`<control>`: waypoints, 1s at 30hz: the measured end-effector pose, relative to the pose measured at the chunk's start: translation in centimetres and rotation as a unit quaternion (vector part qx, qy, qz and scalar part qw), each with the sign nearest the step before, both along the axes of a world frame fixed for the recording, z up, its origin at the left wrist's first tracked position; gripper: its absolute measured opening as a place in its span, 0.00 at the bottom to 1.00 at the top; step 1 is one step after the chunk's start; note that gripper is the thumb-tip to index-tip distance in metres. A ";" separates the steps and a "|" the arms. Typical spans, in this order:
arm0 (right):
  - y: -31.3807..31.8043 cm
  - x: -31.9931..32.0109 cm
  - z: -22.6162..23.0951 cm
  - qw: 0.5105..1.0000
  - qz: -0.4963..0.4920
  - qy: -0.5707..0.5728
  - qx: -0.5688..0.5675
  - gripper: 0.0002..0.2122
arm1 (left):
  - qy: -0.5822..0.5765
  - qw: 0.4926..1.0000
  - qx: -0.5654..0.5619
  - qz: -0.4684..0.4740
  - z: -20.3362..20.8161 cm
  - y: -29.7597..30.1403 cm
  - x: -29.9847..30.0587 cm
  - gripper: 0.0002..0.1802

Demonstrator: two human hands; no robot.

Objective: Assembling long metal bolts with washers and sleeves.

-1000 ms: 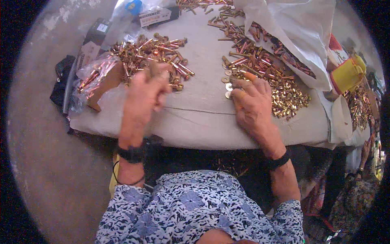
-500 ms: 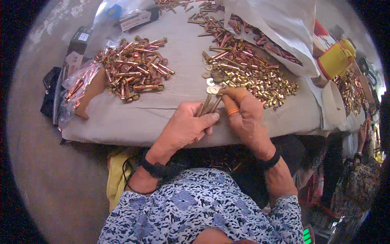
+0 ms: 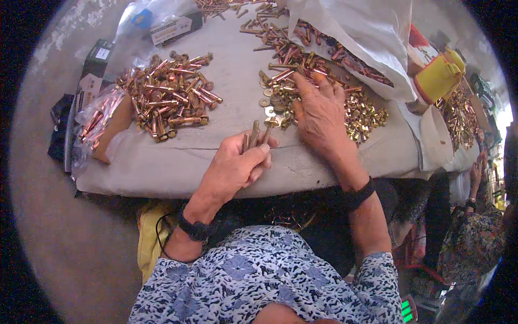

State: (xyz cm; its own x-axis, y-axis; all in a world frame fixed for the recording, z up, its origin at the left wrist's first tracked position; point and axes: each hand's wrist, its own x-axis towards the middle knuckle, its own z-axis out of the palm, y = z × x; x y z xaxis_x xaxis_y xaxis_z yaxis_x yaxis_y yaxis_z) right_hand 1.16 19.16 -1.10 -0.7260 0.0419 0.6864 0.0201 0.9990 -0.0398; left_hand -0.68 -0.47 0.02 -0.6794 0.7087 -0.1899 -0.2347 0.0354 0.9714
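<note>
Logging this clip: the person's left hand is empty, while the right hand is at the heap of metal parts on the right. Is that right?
Not quite: in the head view, the left hand holds several bolts. The right hand is at the heap of metal parts, as you say.

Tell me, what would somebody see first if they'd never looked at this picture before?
Probably the shiny heap of bolts on the left of the table, and the glittering small gold-coloured pieces on the right. Next, maybe the person's hands near the middle: the left hand holds a few metal rods upright, while the right hand is at the right-hand pile.
</note>
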 end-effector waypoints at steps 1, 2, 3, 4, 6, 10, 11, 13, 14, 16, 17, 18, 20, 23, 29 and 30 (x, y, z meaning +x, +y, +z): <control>0.5 -0.3 -0.6 1.000 0.009 -0.002 0.013 0.15 | 0.001 1.000 -0.009 -0.005 -0.1 -0.1 0.0 0.14; 0.9 -0.6 -1.1 0.999 0.017 -0.005 0.027 0.15 | -0.001 1.000 -0.005 -0.006 -0.1 -0.1 0.0 0.14; 1.2 -0.8 -1.3 0.999 0.025 -0.007 0.040 0.15 | -0.004 1.000 -0.001 -0.007 0.0 -0.1 0.1 0.14; 1.2 -0.9 -1.4 0.998 0.045 0.005 0.033 0.13 | -0.008 1.000 0.003 -0.008 0.1 -0.1 0.2 0.14; 1.2 -0.8 -1.5 0.996 0.084 0.029 0.018 0.11 | 0.001 1.000 -0.014 -0.012 0.5 -0.3 0.3 0.14; 0.9 -0.7 -1.7 0.997 0.069 0.036 -0.014 0.09 | 0.002 0.999 -0.031 0.009 0.6 -0.2 0.5 0.11; 0.7 -0.5 -1.4 0.997 0.064 0.030 -0.022 0.09 | 0.004 0.999 -0.035 0.013 0.6 -0.2 0.5 0.11; 0.6 -0.3 -1.1 0.998 0.059 0.018 -0.024 0.08 | 0.007 0.999 -0.043 0.021 0.5 0.0 0.4 0.11; 0.6 -0.1 -1.0 0.998 0.059 0.013 -0.017 0.08 | 0.003 0.999 -0.041 0.032 0.4 0.0 0.4 0.10; 0.6 0.2 -0.9 0.996 0.079 0.034 -0.030 0.08 | -0.005 0.998 -0.038 0.055 0.2 0.0 0.4 0.11; 0.5 0.4 -0.8 0.992 0.100 0.060 -0.049 0.08 | 0.003 0.997 -0.040 0.073 0.2 -0.1 0.5 0.10; 0.4 0.7 -0.7 0.987 0.120 0.086 -0.069 0.09 | 0.010 0.995 -0.042 0.090 0.4 -0.1 0.7 0.10; 0.3 1.3 -0.4 0.982 0.141 0.098 -0.076 0.10 | 0.025 0.993 -0.051 0.103 0.4 0.0 0.8 0.10; -0.7 2.4 0.1 0.974 0.176 0.085 -0.113 0.10 | 0.046 0.991 -0.076 0.102 0.3 0.1 0.7 0.10; -1.5 3.4 -0.1 0.960 0.221 0.054 -0.165 0.11 | 0.080 0.985 -0.108 0.106 -0.1 0.2 0.7 0.11; -1.4 3.4 -0.2 0.958 0.228 0.052 -0.168 0.11 | 0.079 0.985 -0.108 0.105 0.0 0.3 0.8 0.12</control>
